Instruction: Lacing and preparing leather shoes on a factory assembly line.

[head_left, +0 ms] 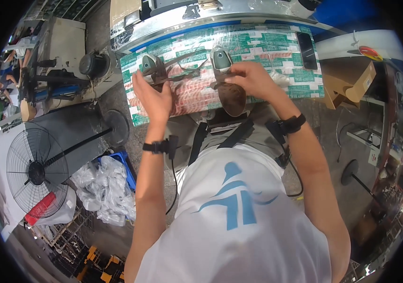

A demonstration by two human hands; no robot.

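Note:
Two brown strapped sandals lie on the table, each with a grey-green and white block, like a shoe last, showing at its far end. My left hand (pixel 153 96) is curved around the left sandal (pixel 160 73), thumb on one side and fingers on the other; the palm hides its near part. My right hand (pixel 253 80) pinches the right sandal (pixel 232 100) near its middle, at a strap, with thumb and fingers closed. Its rounded brown toe points toward me and reaches the table's near edge. Loose brown straps (pixel 189 70) lie between the two sandals.
Green-and-white printed tape under clear film covers the table (pixel 277 47). A dark phone (pixel 307 50) lies at its far right. An open cardboard box (pixel 350 87) stands to the right. At left are a standing fan (pixel 36 172) and a blue crate (pixel 125 167) with clear plastic bags.

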